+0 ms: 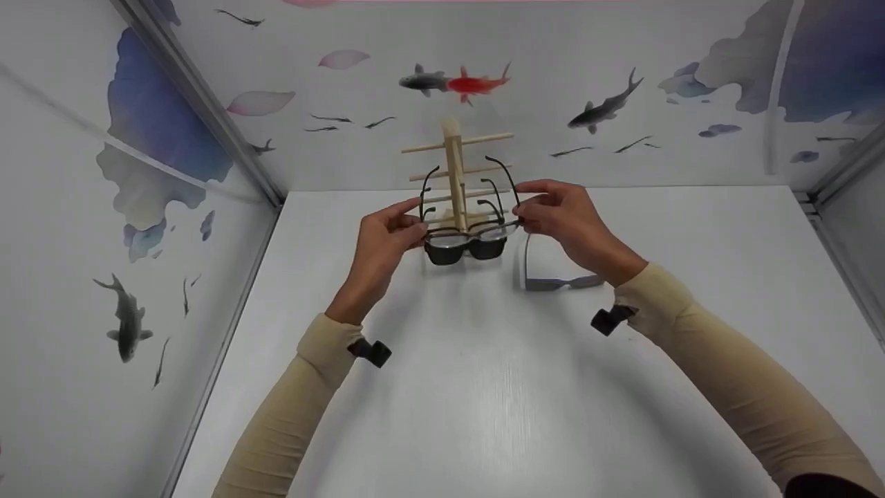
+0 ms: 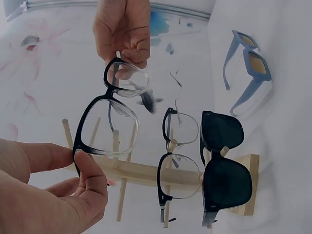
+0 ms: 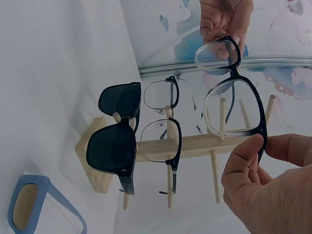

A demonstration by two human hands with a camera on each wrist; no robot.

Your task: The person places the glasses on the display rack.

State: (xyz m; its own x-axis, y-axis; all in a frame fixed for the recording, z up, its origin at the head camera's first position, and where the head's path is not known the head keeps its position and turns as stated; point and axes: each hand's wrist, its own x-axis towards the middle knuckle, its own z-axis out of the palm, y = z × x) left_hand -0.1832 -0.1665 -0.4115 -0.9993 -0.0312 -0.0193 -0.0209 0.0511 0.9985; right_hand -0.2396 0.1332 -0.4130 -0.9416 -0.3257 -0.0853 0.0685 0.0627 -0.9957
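Both hands hold a pair of black-browed, clear-rimmed eyeglasses (image 2: 110,92) in front of a wooden display stand (image 1: 454,162). My left hand (image 1: 384,245) pinches one end of the frame near the hinge between thumb and fingers. At the opposite end, my right hand (image 1: 568,220) pinches the other hinge. The temples point toward the stand, and the held pair is level with pegs above the occupied ones. Dark sunglasses (image 3: 111,150) rest on the lowest peg. Another pair of half-rimmed eyeglasses (image 2: 179,176) sits one peg higher.
Blue-framed sunglasses (image 1: 553,284) lie on the white table (image 1: 456,401), right of the stand and partly beneath my right hand. Upper pegs (image 1: 487,138) stick out sideways from the post. A wall (image 1: 359,90) painted with fish stands close behind, with another panel (image 1: 124,228) at left.
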